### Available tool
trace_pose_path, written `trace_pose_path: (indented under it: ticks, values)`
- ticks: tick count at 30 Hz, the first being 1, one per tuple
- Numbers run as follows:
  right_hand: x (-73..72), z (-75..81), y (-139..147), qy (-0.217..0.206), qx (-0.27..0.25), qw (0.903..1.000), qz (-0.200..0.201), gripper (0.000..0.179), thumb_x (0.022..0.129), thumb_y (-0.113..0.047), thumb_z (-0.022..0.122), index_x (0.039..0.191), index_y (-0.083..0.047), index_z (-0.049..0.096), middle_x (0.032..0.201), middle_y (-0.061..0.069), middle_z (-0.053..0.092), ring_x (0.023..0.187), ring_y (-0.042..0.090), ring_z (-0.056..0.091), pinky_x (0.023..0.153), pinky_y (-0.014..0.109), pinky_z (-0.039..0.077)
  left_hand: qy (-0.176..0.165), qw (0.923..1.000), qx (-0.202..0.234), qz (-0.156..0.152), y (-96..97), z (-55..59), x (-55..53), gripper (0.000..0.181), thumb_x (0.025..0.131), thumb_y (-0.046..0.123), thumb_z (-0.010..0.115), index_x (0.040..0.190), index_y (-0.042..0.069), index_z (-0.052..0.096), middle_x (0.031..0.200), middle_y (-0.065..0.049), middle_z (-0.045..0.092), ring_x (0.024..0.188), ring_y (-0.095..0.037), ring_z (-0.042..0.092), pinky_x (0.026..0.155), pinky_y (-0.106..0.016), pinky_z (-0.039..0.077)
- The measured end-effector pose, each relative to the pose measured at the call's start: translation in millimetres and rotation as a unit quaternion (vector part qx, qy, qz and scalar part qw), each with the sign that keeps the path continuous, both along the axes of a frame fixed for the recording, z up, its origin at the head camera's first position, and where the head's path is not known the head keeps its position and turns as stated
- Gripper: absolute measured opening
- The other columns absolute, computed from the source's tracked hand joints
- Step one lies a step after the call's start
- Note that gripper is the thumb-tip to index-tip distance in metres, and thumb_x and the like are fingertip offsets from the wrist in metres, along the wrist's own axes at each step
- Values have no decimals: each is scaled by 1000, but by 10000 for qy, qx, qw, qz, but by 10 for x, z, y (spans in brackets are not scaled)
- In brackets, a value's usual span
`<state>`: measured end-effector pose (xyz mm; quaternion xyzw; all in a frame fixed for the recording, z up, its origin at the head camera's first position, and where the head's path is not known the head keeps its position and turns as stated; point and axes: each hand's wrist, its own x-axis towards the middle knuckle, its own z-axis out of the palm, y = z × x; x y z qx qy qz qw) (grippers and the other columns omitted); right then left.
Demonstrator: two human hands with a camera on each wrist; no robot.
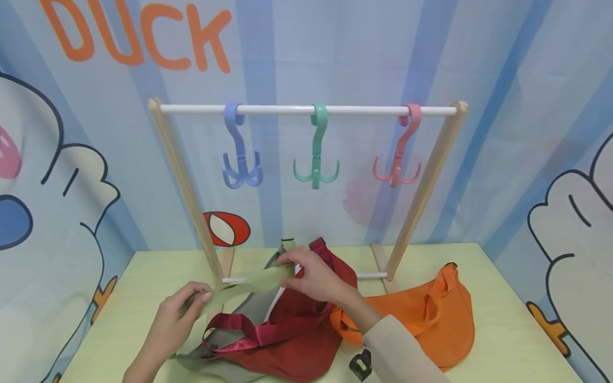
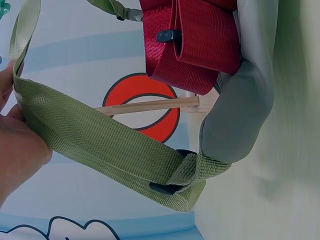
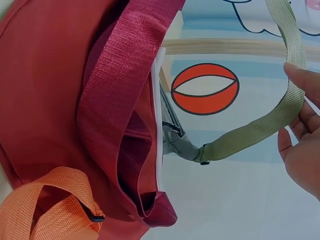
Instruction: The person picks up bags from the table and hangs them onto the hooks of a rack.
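Observation:
My left hand (image 1: 172, 322) grips one part of a green webbing strap (image 1: 258, 282), and my right hand (image 1: 313, 274) pinches it further along between thumb and fingers. The strap is raised, stretched between both hands, and joins a grey sling bag (image 2: 240, 110) at each end; a dark slider (image 2: 167, 188) shows on it in the left wrist view. Over much of the grey bag lies a red bag (image 1: 306, 340), hiding its middle. The red bag's own wide strap (image 3: 122, 75) lies looped over it, below my hands.
An orange bag (image 1: 452, 324) lies at the right, with a black buckle (image 1: 360, 365) near the right sleeve. Behind the bags stands a wooden rack with a white bar (image 1: 278, 110), carrying a blue hook (image 1: 241, 173), a green hook (image 1: 316, 173) and a pink hook (image 1: 396, 173).

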<state>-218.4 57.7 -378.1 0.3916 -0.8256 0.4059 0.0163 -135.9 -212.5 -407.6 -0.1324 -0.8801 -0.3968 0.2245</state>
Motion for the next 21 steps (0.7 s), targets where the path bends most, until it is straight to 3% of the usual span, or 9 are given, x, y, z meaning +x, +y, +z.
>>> trace_pose_path:
  ticks: [16,21]
  values:
    - [-16,69,1,-77,-147,9999,-19,30,78,-5,71,106,-6,61,102,3,57,86,16,48,71,24,46,-73,9999,-79,-26,7,80,-39,6,89,7,58,93,11,61,62,11,45,53,-5,40,52,-25,36]
    - [-33,72,-7,-5,-216,9998,42,30,77,-4,72,106,-6,61,103,4,57,87,15,49,70,29,48,-132,9999,-49,-25,2,98,-36,7,90,8,57,95,11,61,63,10,48,53,-5,41,52,-26,36]
